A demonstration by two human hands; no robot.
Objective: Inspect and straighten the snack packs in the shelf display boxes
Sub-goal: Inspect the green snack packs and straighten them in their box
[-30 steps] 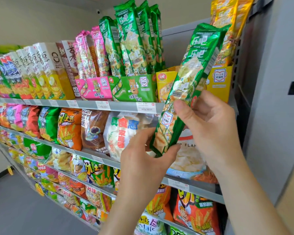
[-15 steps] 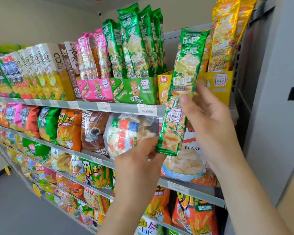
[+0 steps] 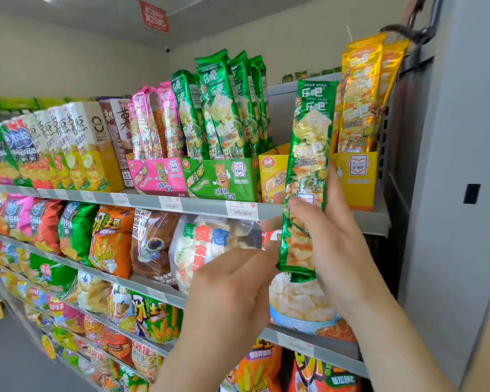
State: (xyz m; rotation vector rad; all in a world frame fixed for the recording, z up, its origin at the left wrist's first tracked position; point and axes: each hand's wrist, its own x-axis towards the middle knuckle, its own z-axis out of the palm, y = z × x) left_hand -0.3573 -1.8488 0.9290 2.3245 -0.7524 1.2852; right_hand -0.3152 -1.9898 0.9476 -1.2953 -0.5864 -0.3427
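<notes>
Currently in hand: a long green snack pack point(image 3: 309, 154), nearly upright, out of any box and in front of the right end of the top shelf point(image 3: 198, 206).
Pack position: its top is level with the yellow packs point(image 3: 362, 94), while its bottom end hangs below the shelf edge, in front of a bag of white puffs point(image 3: 300, 301).
Right hand point(image 3: 331, 250): clamped on the pack's lower half, thumb across the front, fingers point(image 3: 334, 176) behind it.
Left hand point(image 3: 238, 287): close beside the right one, pinching the pack's bottom-left corner with thumb and curled fingers.
Yellow display box point(image 3: 357, 176): behind and just right of the held pack, with the yellow packs standing in it.
Green display box point(image 3: 221, 176): to the left, full of matching green packs point(image 3: 224, 108) that lean a little.
Pink display box point(image 3: 159, 176): next along, holding pink packs point(image 3: 153, 123).
</notes>
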